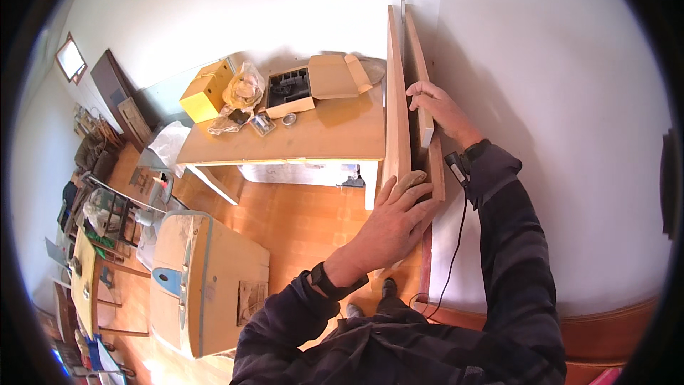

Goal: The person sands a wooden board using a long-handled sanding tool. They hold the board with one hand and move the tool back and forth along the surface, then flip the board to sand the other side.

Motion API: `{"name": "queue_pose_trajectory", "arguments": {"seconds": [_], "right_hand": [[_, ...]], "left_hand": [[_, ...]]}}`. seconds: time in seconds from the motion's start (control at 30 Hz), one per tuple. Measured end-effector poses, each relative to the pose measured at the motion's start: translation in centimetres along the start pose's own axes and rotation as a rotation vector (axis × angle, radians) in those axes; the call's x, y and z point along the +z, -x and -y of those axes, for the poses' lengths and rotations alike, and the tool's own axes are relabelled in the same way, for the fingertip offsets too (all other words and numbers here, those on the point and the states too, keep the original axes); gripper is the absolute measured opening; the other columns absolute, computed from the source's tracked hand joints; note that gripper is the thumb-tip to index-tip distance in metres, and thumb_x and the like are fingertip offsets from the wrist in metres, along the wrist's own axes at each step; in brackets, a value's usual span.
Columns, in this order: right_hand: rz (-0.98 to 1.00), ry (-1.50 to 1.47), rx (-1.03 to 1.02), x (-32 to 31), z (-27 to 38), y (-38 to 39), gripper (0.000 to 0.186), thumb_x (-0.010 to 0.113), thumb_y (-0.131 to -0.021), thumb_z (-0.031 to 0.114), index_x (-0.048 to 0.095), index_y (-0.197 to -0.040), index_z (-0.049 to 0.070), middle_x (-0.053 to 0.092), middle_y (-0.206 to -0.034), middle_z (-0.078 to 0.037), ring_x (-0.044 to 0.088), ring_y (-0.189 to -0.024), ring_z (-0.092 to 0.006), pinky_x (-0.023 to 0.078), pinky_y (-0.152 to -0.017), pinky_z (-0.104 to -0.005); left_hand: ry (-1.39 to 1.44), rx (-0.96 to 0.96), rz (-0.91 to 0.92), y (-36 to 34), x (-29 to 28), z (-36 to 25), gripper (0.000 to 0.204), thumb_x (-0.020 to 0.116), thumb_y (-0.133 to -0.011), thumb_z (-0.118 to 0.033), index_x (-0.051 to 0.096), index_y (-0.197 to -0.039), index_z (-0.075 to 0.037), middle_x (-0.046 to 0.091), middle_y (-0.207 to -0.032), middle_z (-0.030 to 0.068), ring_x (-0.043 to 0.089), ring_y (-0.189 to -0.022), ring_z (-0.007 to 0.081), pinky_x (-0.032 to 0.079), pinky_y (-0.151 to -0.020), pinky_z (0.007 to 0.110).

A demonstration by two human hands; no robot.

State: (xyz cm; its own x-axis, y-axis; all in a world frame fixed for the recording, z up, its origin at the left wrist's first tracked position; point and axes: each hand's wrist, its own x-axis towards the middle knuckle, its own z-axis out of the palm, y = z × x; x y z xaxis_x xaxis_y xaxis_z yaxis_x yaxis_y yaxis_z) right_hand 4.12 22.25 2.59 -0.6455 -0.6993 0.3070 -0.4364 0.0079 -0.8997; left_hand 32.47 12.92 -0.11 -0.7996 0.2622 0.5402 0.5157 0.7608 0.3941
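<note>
Several long wooden boards stand on edge beside the wall. My right hand (443, 113) grips a thick board (425, 120) near its top edge, with fingers bent over to its left side. Nearer to me, my left hand (385, 232) lies over the boards' top edges, its fingers stretched out and apart. A tan, rounded thing (408, 181) shows among those fingers; I cannot tell whether it is a wrapped finger or a separate piece. Just left of the right hand stands a pale, narrow-edged board (395, 100), which neither hand's fingertips clearly grip at its far end.
Left of the boards is a table (335, 135) bearing an open cardboard box (291, 91), a yellow box (206, 93) and a plastic bag (244, 87). A large cream-coloured appliance (214, 278) stands on the wood floor. A black cable (462, 232) hangs by my right arm.
</note>
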Motion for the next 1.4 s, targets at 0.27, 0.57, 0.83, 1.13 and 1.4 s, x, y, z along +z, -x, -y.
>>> {"name": "queue_pose_trajectory", "arguments": {"seconds": [0.27,0.57,0.83,1.13,1.4], "right_hand": [[-0.019,0.047,-0.099,-1.6,0.3,1.3,0.019,0.052,-0.095,0.015,0.060,-0.106,0.002,0.054,-0.090,-0.003,0.054,-0.088,-0.0126,0.044,-0.085,-0.0274],[0.053,0.141,-0.316,-4.5,-3.4,1.9,0.023,0.052,-0.104,0.027,0.063,-0.105,0.007,0.060,-0.107,-0.001,0.055,-0.106,-0.0117,0.041,-0.100,-0.0298],[-0.001,0.075,-0.051,-4.5,-3.6,1.5,0.025,0.057,-0.093,0.029,0.062,-0.109,0.011,0.058,-0.098,0.001,0.051,-0.096,-0.0105,0.040,-0.088,-0.0254],[-0.047,0.116,-0.115,-3.7,-3.0,2.7,0.025,0.055,-0.096,0.030,0.063,-0.109,0.010,0.058,-0.095,-0.001,0.052,-0.092,-0.0122,0.040,-0.086,-0.0274],[-0.074,0.090,-0.123,-3.2,-1.8,3.8,0.026,0.053,-0.096,0.030,0.061,-0.108,0.008,0.056,-0.093,-0.001,0.052,-0.092,-0.0131,0.040,-0.087,-0.0278]], "left_hand": [[-0.174,-0.037,-0.001,-0.4,0.6,-1.8,0.057,0.063,-0.080,0.001,0.061,-0.136,-0.010,0.056,-0.141,0.0129,0.041,-0.146,0.0352,0.026,-0.123,0.059],[-0.219,-0.029,0.024,0.9,1.6,-1.1,0.048,0.068,-0.076,0.001,0.066,-0.123,-0.009,0.064,-0.132,0.0092,0.051,-0.138,0.0309,0.026,-0.124,0.059],[-0.270,-0.025,0.002,1.0,1.6,-1.3,0.020,0.066,-0.082,0.001,0.066,-0.100,-0.008,0.064,-0.131,0.0090,0.048,-0.141,0.0333,0.024,-0.125,0.060],[-0.254,-0.021,0.008,1.1,1.7,-1.3,0.006,0.064,-0.088,-0.003,0.064,-0.089,-0.008,0.066,-0.128,0.0094,0.046,-0.144,0.0352,0.026,-0.123,0.061],[-0.249,-0.016,0.005,0.9,1.4,-1.4,0.004,0.064,-0.089,-0.005,0.062,-0.088,-0.007,0.065,-0.126,0.0093,0.044,-0.145,0.0355,0.027,-0.122,0.061]]}}
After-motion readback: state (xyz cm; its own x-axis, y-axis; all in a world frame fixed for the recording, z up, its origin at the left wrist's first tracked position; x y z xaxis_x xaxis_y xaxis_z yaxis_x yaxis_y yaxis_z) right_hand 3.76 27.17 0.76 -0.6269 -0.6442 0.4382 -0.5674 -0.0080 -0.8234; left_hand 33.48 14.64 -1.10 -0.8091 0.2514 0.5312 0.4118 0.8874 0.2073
